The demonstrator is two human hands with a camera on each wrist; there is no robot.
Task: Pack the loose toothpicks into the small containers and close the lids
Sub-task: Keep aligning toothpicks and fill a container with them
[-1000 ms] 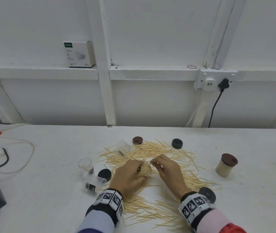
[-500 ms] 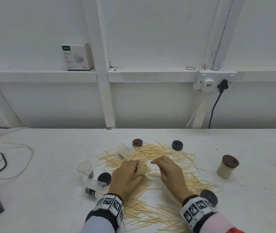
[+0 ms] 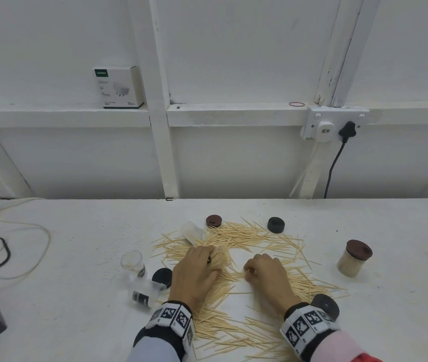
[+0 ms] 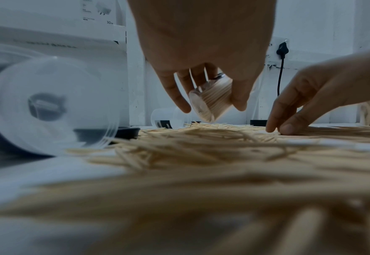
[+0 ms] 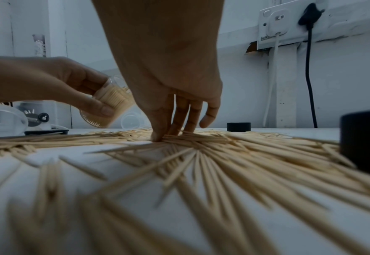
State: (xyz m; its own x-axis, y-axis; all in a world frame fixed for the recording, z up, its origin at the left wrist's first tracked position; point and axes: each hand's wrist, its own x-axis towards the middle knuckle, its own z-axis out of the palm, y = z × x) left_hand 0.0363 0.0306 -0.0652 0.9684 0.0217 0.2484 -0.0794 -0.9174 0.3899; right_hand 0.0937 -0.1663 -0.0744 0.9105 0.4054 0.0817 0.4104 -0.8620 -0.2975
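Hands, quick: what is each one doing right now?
Left hand: grips a tilted container full of toothpicks.
Right hand: fingertips down on the loose toothpicks; whether it pinches any cannot be told.

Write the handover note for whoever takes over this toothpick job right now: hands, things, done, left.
Left hand: holds a tilted clear container, packed with toothpicks, no lid.
Right hand: fingertips down on the loose toothpicks, gathering; whether any are pinched is unclear.
Things: one filled jar stands capped at the right. Three empty clear containers stand or lie left of and behind the pile. Loose lids lie around the pile.
Done: one jar closed, one nearly full.
Left: cap the held one, fill and close the rest.
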